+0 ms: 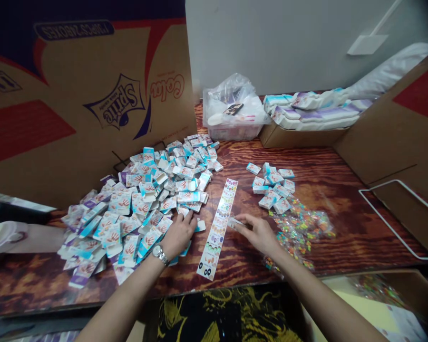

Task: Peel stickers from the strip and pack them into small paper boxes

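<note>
A large heap of small white packets (146, 199) with blue and purple edges and a printed red hand lies on the wooden table (342, 228). My left hand (178, 232) rests on the heap's right side, fingers spread over the packets, with a metal wristwatch (160, 254) on the wrist. My right hand (258, 232) pinches a small clear packet (236, 223). Between my hands lies a long printed sticker strip (217, 230). A smaller pile of the same packets (271, 187) sits beyond my right hand, beside loose clear bags of colourful pieces (299, 232).
A printed cardboard sheet (92, 99) stands along the table's left and back. At the back sit a plastic tub (233, 114) under a clear bag and wrapped white packs on a cardboard box (303, 135). A wire frame (392, 213) leans on cardboard at the right.
</note>
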A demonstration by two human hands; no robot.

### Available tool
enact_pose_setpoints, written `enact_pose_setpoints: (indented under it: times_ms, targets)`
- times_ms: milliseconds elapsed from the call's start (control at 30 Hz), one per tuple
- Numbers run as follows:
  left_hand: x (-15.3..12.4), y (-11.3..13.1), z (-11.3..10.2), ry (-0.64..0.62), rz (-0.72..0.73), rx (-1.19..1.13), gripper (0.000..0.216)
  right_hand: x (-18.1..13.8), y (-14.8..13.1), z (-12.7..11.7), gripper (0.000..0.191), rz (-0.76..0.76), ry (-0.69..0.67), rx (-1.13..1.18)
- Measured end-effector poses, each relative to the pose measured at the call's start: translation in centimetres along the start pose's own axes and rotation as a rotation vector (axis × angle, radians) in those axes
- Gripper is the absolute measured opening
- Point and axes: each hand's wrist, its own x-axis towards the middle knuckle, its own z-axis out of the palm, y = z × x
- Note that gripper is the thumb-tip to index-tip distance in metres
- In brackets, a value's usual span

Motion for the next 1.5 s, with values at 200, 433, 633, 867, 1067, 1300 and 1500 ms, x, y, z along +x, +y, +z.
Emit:
enact_pose_setpoints:
  times_ms: [200, 433, 633, 867, 1067, 1300, 1500]
  targets:
    - [-0.6, 0.1, 0.0, 0.008, 0.031, -0.019, 0.036, -0.2, -1.7, 0.2, 0.02, -0.123, -0.03, 0.036]
    - [-1.9, 0.2, 0.5, -0.043, 0.112, -0.046, 0.053, -0.3, -2.4, 0.6, 0.014, -0.292, -0.015, -0.058]
    - [-1.3, 0.5, 0.3, -0.094, 0.104, 0.007, 0.049, -0.5, -3.0, 1.3, 0.015, -0.421, 0.016, -0.045]
    - [-1.4, 0.6, -0.2, -0.06, 0.064, -0.045, 0.053, -0.5, -3.1, 2.4, 0.019, -0.555, -0.011, -0.158]
    - [-2.2, 0.6, -1.9, 0.09, 0.074, -0.468, 0.048, -0.1, -3.6, 2.6, 0.022, -0.662, -0.007, -0.311]
    - [-2.9, 1.5, -3.9, 0.106, 0.078, -0.588, 0.046, 0.0, -5.0, 1.0, 0.017, -0.951, -0.11, -0.731]
    - [-2.7, 2.3, -3.5, 0.175, 0.102, -0.54, 0.046, 0.2, -6.0, 0.5, 0.018, -1.114, -0.185, -0.801]
